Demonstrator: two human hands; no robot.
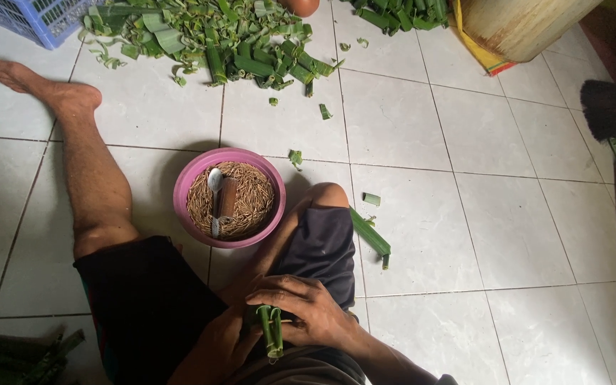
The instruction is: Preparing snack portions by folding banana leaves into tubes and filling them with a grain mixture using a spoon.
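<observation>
Down at the bottom of my view, low over the lap, I see both hands working on a folded green leaf piece. My right hand curls over it from above, fingers bent and closed around its upper part. My left hand comes up from below and grips its lower side; its fingers are mostly hidden, so I cannot tell exactly how tightly they close, though they do have hold of the leaf. The leaf piece stands roughly upright between the two hands, just above the dark shorts.

Ahead of the knees, on the white tiled floor, sits a pink bowl filled with thin brown sticks, with a small brown block and a pale object lying on top. One leg stretches out to the left of the bowl, bare foot far forward. A loose strip of green leaf lies on the floor just beside the right knee. Farther off, a heap of cut green leaves spreads near a blue crate, well apart from the hands. More dark leaves lie at the lower left corner.
</observation>
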